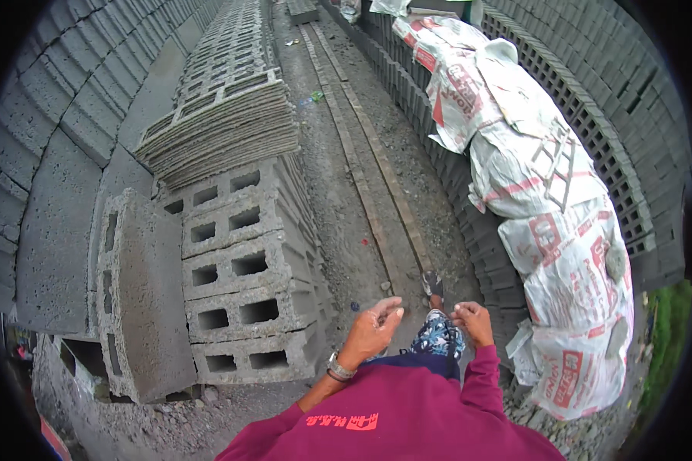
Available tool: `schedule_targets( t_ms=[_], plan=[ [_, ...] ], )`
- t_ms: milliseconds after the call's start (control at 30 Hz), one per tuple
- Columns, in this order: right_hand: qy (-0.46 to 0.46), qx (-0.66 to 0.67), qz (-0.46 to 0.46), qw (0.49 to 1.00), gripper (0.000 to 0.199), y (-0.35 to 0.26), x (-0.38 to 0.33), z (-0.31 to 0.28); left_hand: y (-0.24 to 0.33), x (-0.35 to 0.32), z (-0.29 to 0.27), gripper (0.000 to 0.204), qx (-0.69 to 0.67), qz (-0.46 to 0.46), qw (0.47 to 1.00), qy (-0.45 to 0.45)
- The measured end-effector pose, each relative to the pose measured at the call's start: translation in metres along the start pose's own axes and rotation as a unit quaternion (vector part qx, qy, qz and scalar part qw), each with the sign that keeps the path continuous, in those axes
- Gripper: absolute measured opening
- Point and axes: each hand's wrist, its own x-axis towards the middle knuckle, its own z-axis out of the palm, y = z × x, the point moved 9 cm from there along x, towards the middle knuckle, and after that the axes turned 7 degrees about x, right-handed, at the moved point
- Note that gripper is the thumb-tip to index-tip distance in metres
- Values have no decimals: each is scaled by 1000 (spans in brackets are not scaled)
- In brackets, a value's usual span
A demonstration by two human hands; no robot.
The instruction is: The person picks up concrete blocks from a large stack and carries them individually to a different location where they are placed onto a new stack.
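Note:
My left hand (372, 332), with a wristwatch (340, 366) at the wrist, is held in front of my waist. It is empty, the fingers loosely bent and a small gap showing by the thumb. To its right, my right hand (475, 323) is curled in with nothing visible in it. Neither hand touches anything. Nearest the left hand is a stack of grey hollow concrete blocks (242, 257). White woven sacks with red print (550, 265) lie over a row of blocks beyond my right hand.
Two long wooden planks (365, 165) run along a dirt aisle between the block stacks. A single block (150, 300) stands on end at the left, beside a tall block wall (61, 207). On the sacks rests a ladder-like frame (559, 165). My foot (432, 284) is near the planks' end.

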Motion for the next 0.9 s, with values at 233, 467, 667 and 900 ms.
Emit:
schedule_targets(
  t_ms=[233,467,667,900],
  plan=[
    [-141,-69,-24,987,31,-131,166,25,29,109,-51,43,19,-29,973,229],
    [-217,-133,-5,967,27,-230,277,49,84,149,-99,42,64,-106,922,366],
    [-282,-145,-17,948,30,-286,355,137,70,167,-137,40,42,-141,886,440],
    [-354,-189,-26,915,36,-332,412,264,66,231,-195,44,-31,-130,881,453]
  ],
)
